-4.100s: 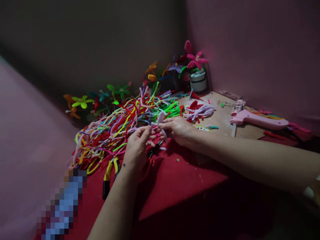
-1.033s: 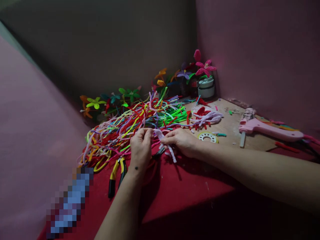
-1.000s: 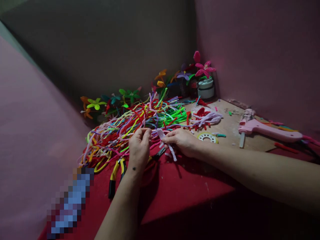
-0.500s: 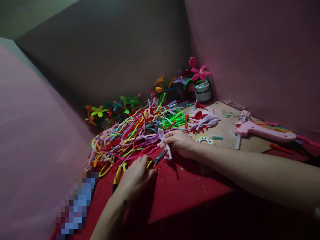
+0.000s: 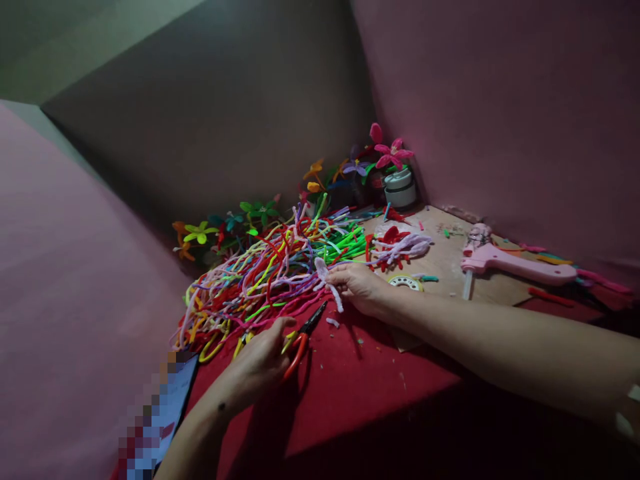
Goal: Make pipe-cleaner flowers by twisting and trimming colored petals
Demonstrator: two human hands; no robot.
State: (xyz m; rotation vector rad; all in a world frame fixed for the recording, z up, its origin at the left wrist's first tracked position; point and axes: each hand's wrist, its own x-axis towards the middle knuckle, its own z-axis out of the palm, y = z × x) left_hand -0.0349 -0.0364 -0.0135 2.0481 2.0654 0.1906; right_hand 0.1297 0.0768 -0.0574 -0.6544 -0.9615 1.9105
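Note:
My left hand is wrapped round the handles of a pair of scissors with dark blades and orange and yellow grips. Their tips point up and right toward my other hand. Between the fingertips of my right hand is a pale lilac pipe cleaner piece, bent into a petal-like loop with a tail hanging down. Below that tail, a short lilac offcut lies on the red cloth. The scissor tips and the held piece are apart.
A big heap of coloured pipe cleaners lies behind my hands, with yellow-handled pliers at its front edge. Finished flowers stand at the back. Rightward are a lilac bundle, a tape roll and a pink glue gun.
The scissors have drawn back left and down, away from the lilac piece. A short lilac bit that was by the tail now lies separately on the cloth. The view has shifted slightly.

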